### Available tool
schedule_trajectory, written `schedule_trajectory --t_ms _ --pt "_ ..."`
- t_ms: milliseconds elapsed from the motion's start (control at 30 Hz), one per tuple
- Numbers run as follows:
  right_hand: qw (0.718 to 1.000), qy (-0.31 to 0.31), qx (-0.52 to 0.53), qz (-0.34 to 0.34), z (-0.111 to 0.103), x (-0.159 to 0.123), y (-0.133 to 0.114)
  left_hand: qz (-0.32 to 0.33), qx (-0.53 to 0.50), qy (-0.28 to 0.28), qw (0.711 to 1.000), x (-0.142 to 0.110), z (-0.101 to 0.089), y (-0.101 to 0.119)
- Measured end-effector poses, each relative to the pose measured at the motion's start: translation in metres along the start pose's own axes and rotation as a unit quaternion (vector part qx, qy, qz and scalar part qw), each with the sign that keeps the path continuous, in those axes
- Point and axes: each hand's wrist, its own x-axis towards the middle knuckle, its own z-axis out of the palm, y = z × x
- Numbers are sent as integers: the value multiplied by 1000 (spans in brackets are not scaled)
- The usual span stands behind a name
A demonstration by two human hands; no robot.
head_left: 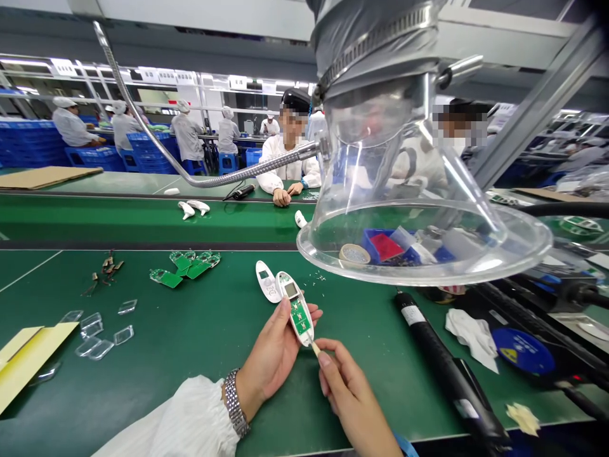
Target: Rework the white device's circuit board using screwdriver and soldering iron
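The person's left hand (269, 349) curls around a white plastic remote casing (295, 309) with a green circuit board (300, 317) set into it, thumb along one edge, holding it tilted up off the green worktop (143, 355). The right hand (347, 395) is almost closed, pinching a small pale stick (314, 348) whose tip meets the lower end of the casing. A second white casing (268, 281) lies on the worktop just beside the held one, with tiny bits scattered near it. A metal watch (235, 403) sits on the left wrist, below a white sleeve (176, 422). Further left lie a cluster of green boards (183, 268), some clear plastic pieces (98, 333) and a sheet of yellow card (23, 358). To the right are a black rod-shaped tool (442, 362), a crumpled white cloth (471, 336) and, hanging above the worktop, a clear plastic hood (394, 235). Across a green belt (143, 219), a co-worker (288, 165) rests both hands on the far side
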Motion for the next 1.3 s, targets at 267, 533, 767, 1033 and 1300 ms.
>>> schedule_trajectory --t_ms 267,533,767,1033,1300 --pt "972 127 -109 -165 14 6 6 6 6 -16 1000 1 -4 -3" --pt "990 62 -1 -126 7 13 3 -37 -8 -20 999 4 -6 -1" --pt "977 129 14 -170 7 7 7 -68 -48 -23 996 3 -6 -7" --pt "968 171 4 -181 -6 6 11 -27 80 -10 996 5 -10 -8" --pt "907 235 -173 -304 -24 -9 18 59 200 75 975 6 -10 -7"
